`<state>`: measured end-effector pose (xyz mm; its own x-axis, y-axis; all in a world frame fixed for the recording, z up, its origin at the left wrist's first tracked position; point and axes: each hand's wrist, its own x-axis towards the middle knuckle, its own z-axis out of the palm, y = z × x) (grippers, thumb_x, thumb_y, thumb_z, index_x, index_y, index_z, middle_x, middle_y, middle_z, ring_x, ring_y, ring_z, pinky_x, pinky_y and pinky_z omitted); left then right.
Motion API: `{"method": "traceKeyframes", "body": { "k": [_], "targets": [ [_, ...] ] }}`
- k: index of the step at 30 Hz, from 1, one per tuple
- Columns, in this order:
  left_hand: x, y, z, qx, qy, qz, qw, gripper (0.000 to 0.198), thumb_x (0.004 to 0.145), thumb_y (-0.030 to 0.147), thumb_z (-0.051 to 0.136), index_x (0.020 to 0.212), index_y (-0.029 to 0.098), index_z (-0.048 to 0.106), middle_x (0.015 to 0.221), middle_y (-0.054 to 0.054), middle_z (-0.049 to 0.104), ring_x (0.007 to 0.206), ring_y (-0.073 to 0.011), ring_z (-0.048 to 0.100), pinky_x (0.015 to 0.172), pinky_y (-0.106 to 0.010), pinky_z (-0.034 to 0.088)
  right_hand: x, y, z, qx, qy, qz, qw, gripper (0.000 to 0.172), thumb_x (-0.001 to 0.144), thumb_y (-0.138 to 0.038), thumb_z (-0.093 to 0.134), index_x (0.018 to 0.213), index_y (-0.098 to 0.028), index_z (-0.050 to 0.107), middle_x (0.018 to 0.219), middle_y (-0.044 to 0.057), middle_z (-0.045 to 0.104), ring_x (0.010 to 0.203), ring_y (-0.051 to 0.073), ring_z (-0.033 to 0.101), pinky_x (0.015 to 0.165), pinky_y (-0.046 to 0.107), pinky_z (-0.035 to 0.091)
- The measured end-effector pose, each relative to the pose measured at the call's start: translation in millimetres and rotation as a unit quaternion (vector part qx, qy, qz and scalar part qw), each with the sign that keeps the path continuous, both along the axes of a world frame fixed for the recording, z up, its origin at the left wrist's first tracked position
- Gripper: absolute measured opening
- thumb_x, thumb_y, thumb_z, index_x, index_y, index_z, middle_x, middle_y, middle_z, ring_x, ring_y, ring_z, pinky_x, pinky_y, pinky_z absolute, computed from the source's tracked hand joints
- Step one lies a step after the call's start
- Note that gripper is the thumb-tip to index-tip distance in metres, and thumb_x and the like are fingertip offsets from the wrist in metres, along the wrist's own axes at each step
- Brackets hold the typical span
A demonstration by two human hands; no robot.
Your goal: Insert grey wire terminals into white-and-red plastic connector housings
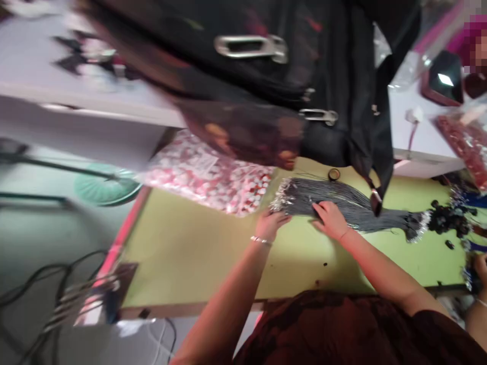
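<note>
A long bundle of grey cords [342,203] with silvery metal ends lies across the yellow-green table [198,253]. My left hand [271,224], a bracelet on its wrist, rests at the bundle's left end with its fingers curled together on the silvery tips. On the bundle's middle my right hand [330,220] lies flat, fingers spread and pressing the cords down. The picture is blurred by motion.
A black bag [289,76] with metal buckles hangs over the table's far side. A pink-and-white packet [209,177] lies at the far left, small black parts [449,218] at the right. Another person's hand [480,268] shows at the right edge. Cables [45,294] run on the floor at left.
</note>
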<state>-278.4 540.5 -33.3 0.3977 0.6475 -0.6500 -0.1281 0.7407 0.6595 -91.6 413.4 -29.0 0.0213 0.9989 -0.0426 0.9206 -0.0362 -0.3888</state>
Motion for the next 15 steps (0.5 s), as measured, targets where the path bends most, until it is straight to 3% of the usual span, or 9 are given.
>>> {"method": "traceKeyframes", "body": {
  "k": [1,2,4,6,8,11,15],
  "targets": [
    [-12,-6,-0.9,0.008,0.031,-0.011,0.999,0.038,0.057,0.016,0.075,0.090,0.012,0.056,0.079,-0.007,0.065,0.070,-0.0182,0.065,0.073,-0.035,0.053,-4,-7,2.3,0.003,0.009,0.012,1.000,0.060,0.085,-0.045,0.053,0.134,-0.010,0.046,0.125,0.018,0.050,0.114,0.029,0.042,0.100,0.046,0.037],
    [-25,-12,-1.0,0.064,0.089,-0.015,0.994,0.042,0.060,0.018,0.074,0.098,0.013,0.056,0.089,-0.008,0.065,0.076,-0.0177,0.065,0.074,-0.033,0.053,-5,-15,5.8,0.010,0.015,0.017,1.000,0.061,0.085,-0.046,0.052,0.135,-0.012,0.045,0.130,0.018,0.048,0.120,0.029,0.040,0.104,0.047,0.034],
    [-45,-26,2.4,0.204,0.215,-0.014,0.955,0.052,0.066,0.023,0.070,0.115,0.017,0.052,0.112,-0.011,0.059,0.091,-0.0197,0.063,0.079,-0.035,0.052,5,-33,16.7,0.031,0.014,-0.004,0.999,0.053,0.088,-0.043,0.048,0.134,-0.016,0.047,0.135,0.015,0.047,0.126,0.028,0.036,0.108,0.048,0.029],
    [-56,-39,9.8,0.371,0.300,-0.025,0.878,0.054,0.071,0.022,0.066,0.122,0.019,0.049,0.122,-0.014,0.053,0.103,-0.0233,0.058,0.084,-0.039,0.051,35,-54,31.4,0.044,-0.009,-0.073,0.996,0.042,0.090,-0.034,0.044,0.129,-0.019,0.052,0.132,0.012,0.051,0.126,0.026,0.039,0.108,0.048,0.029],
    [-53,-49,17.9,0.519,0.286,-0.073,0.802,0.045,0.075,0.018,0.063,0.119,0.019,0.053,0.121,-0.014,0.055,0.110,-0.0252,0.055,0.090,-0.041,0.048,81,-81,46.9,0.030,-0.053,-0.154,0.986,0.039,0.090,-0.026,0.042,0.125,-0.019,0.056,0.125,0.011,0.056,0.121,0.025,0.043,0.106,0.047,0.032],
    [-25,-67,23.3,0.628,0.149,-0.247,0.722,0.028,0.081,0.016,0.056,0.108,0.022,0.062,0.109,-0.012,0.063,0.105,-0.0244,0.058,0.094,-0.041,0.046,154,-122,64.8,-0.079,-0.152,-0.208,0.963,0.042,0.083,-0.016,0.047,0.122,-0.011,0.058,0.117,0.016,0.060,0.115,0.027,0.047,0.101,0.044,0.036],
    [33,-104,9.8,0.574,0.019,-0.531,0.623,0.030,0.086,0.027,0.051,0.113,0.025,0.064,0.119,-0.013,0.063,0.109,-0.0277,0.058,0.097,-0.045,0.043,209,-156,72.2,-0.244,-0.198,-0.190,0.930,0.035,0.078,-0.019,0.055,0.110,-0.012,0.065,0.101,0.014,0.066,0.097,0.024,0.056,0.086,0.035,0.042]
  ]
}}
